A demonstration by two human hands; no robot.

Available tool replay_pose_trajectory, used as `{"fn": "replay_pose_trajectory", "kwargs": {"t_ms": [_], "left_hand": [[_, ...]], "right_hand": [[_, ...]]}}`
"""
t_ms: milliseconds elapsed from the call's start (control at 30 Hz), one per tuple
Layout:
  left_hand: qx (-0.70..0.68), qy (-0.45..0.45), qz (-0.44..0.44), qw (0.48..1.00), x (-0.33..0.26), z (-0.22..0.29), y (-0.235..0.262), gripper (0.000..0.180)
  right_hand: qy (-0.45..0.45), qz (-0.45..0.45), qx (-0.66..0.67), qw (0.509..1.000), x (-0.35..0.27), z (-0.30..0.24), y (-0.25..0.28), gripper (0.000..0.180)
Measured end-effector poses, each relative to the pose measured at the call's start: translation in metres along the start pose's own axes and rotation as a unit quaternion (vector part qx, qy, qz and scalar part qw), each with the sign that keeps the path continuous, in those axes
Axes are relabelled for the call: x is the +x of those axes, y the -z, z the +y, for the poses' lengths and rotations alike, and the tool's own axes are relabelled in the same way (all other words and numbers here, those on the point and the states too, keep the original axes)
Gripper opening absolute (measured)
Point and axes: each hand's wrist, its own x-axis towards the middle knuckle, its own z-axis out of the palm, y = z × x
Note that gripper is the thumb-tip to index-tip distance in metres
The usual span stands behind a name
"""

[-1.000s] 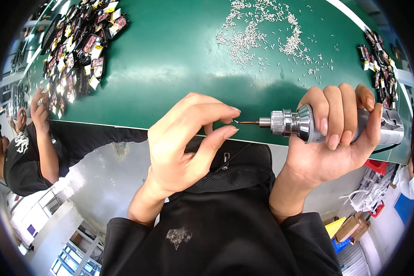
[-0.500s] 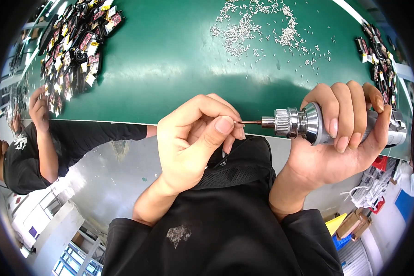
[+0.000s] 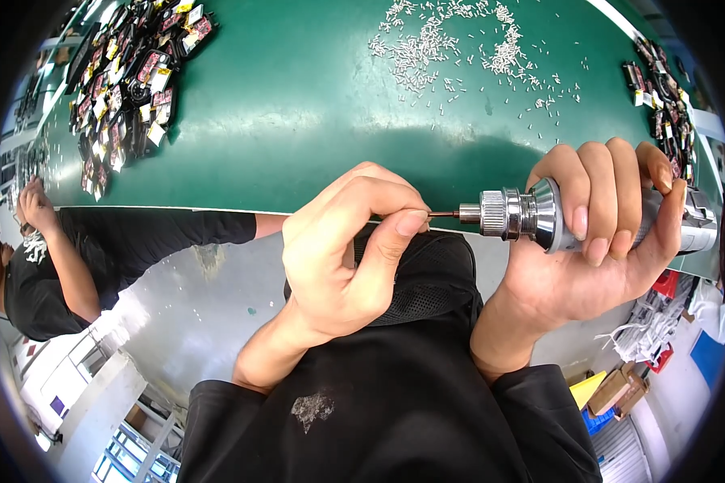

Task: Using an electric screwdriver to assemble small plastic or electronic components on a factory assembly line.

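Note:
My right hand (image 3: 592, 217) is wrapped around a silver-grey electric screwdriver (image 3: 544, 216), held level with its nose to the left. From its knurled collar a thin copper-coloured bit (image 3: 445, 214) sticks out. At the bit's tip, the thumb and forefinger of my left hand (image 3: 354, 249) are pinched together. Whatever lies between those fingertips is hidden by them. Both hands are raised over the near edge of the green table (image 3: 282, 137). Many small silver screw-like pieces (image 3: 427, 52) lie scattered on the table's far middle.
At the far left is a heap of black devices with reddish boards and white and yellow tags (image 3: 141, 80). Similar devices (image 3: 669, 113) lie at the right edge. A co-worker in black (image 3: 64, 258) sits on the left. A black mesh bag (image 3: 427, 278) is by my lap.
My left hand has shifted slightly right, its fingers now closed at the bit's tip. The screwdriver has hardly moved. The co-worker's raised hand has moved left.

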Motion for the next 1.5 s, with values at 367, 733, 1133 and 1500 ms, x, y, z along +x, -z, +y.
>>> {"fn": "replay_pose_trajectory", "kwargs": {"t_ms": [367,733,1133,1500], "left_hand": [[0.107,-0.08,-0.043,0.99,0.003,-0.007,0.0,0.005],[0.313,-0.076,0.112,0.94,0.036,0.031,0.058,0.024],[0.666,-0.001,0.134,0.734,0.285,0.002,0.261,0.026],[0.768,0.095,0.069,0.63,0.386,-0.074,0.315,0.033]], "right_hand": [[-0.012,0.01,-0.007,1.0,-0.001,-0.003,0.01,0.013],[0.013,0.098,-0.001,0.995,0.004,0.009,0.0,0.017],[-0.03,0.119,-0.006,0.992,-0.014,0.031,0.013,0.013],[-0.117,0.089,-0.003,0.989,-0.014,0.024,0.01,0.009]]}}
